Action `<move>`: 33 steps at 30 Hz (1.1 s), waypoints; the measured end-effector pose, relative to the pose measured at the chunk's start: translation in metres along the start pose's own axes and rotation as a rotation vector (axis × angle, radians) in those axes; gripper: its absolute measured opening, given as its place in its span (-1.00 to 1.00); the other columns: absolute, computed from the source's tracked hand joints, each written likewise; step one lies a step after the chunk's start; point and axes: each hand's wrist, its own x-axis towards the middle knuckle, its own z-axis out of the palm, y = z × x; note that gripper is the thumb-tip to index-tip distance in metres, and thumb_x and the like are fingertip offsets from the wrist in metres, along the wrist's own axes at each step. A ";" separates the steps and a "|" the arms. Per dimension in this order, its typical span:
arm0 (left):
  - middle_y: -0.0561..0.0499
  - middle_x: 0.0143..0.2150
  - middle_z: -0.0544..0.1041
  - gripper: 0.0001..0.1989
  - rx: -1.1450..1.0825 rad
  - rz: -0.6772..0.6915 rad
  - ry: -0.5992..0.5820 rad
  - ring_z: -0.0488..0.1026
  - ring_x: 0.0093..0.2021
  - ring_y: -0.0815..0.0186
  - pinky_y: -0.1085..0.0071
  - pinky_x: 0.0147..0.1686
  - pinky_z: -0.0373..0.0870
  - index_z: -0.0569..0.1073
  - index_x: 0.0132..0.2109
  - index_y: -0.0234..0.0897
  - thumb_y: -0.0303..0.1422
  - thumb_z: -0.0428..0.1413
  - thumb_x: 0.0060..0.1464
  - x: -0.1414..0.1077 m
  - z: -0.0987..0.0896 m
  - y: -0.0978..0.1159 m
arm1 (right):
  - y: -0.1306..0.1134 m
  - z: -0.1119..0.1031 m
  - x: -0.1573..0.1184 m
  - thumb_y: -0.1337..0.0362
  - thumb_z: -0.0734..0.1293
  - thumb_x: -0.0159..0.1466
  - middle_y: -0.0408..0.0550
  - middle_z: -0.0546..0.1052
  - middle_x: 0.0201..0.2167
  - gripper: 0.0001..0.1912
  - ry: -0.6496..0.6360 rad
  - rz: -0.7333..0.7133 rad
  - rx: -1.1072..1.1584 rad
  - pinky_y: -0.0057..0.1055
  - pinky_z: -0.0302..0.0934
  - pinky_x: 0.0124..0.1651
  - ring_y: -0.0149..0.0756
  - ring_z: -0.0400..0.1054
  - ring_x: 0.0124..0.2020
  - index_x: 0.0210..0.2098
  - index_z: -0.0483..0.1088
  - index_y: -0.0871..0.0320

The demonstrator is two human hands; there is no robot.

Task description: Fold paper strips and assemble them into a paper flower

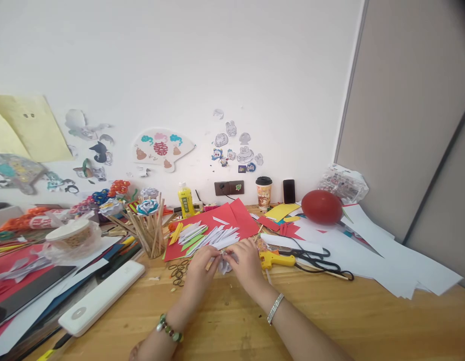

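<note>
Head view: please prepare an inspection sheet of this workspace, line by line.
Surface: wooden table, crowded toward the white wall.
Job's things: small white paper piece, held; paper strips on red paper.
Clutter: yellow glue gun, red balloon, lidded paper cup, drink bottle.
Hands: left hand and right hand pinch this paper piece.
Cables: thin dark cable at the wall socket.
Surroundings: paper cut-outs on the wall, grey panel at right.

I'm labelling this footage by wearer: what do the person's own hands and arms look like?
Both hands are gloveless, and no sleeves show. The left hand has a bracelet of round green, dark and pale beads at its wrist; the right hand has a shiny silver-coloured bracelet.
</note>
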 end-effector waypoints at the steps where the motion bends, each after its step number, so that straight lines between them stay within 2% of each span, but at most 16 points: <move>1: -0.05 -0.36 0.49 -0.90 -0.020 0.001 -0.033 0.40 -0.28 0.22 0.33 -0.21 0.31 0.44 -0.40 -0.22 -0.33 0.06 0.01 0.001 -0.002 0.000 | 0.001 -0.002 0.002 0.33 0.38 0.09 -0.11 0.49 -0.41 -0.97 -0.027 0.004 0.057 -0.30 0.07 -0.11 -0.24 0.26 -0.26 -0.45 0.42 0.11; 4: 0.00 -0.42 0.46 -0.87 -0.121 -0.062 -0.141 0.38 -0.35 0.27 0.40 -0.29 0.30 0.41 -0.40 -0.25 -0.29 0.06 0.02 0.004 -0.006 -0.004 | 0.001 -0.009 0.008 0.33 0.40 0.04 -0.14 0.47 -0.44 -0.94 -0.138 0.083 0.248 -0.39 0.12 -0.21 -0.29 0.29 -0.29 -0.50 0.42 0.14; 8: 0.06 -0.47 0.41 -0.78 -0.355 -0.235 -0.265 0.35 -0.44 0.35 0.46 -0.39 0.27 0.37 -0.41 -0.28 -0.20 0.09 0.00 0.004 -0.005 -0.013 | 0.003 -0.012 0.009 0.29 0.40 0.00 -0.18 0.45 -0.53 -0.89 -0.267 0.309 0.520 -0.46 0.14 -0.34 -0.37 0.30 -0.43 -0.54 0.40 0.19; 12: 0.07 -0.47 0.42 -0.71 -0.516 -0.418 -0.396 0.35 -0.44 0.37 0.49 -0.42 0.25 0.39 -0.38 -0.32 -0.15 0.14 -0.07 0.004 -0.004 -0.012 | 0.008 -0.007 0.004 0.20 0.44 -0.07 -0.19 0.43 -0.60 -0.77 -0.371 0.485 0.799 -0.46 0.16 -0.39 -0.40 0.31 -0.50 -0.54 0.37 0.22; 17: 0.03 -0.46 0.47 -0.66 -0.571 -0.580 -0.463 0.39 -0.43 0.34 0.45 -0.37 0.27 0.43 -0.38 -0.36 -0.15 0.24 -0.20 0.003 -0.003 -0.011 | 0.017 0.002 0.000 0.22 0.47 -0.13 -0.21 0.42 -0.60 -0.74 -0.354 0.548 0.804 -0.47 0.17 -0.38 -0.42 0.31 -0.51 -0.55 0.36 0.22; 23: 0.03 -0.47 0.46 -0.65 -0.607 -0.531 -0.441 0.40 -0.43 0.35 0.44 -0.37 0.28 0.41 -0.40 -0.37 -0.17 0.26 -0.22 -0.001 0.005 -0.028 | 0.024 0.012 -0.004 0.26 0.44 -0.08 -0.22 0.41 -0.56 -0.79 -0.331 0.468 0.747 -0.49 0.19 -0.39 -0.42 0.30 -0.48 -0.51 0.35 0.19; 33: 0.09 -0.54 0.39 -0.71 -0.462 -0.407 -0.381 0.33 -0.50 0.40 0.50 -0.49 0.22 0.30 -0.48 -0.31 -0.22 0.22 -0.16 -0.002 0.009 -0.039 | 0.023 0.012 -0.004 0.36 0.38 -0.03 -0.24 0.37 -0.57 -0.87 -0.316 0.418 0.653 -0.53 0.16 -0.41 -0.44 0.27 -0.49 -0.52 0.31 0.18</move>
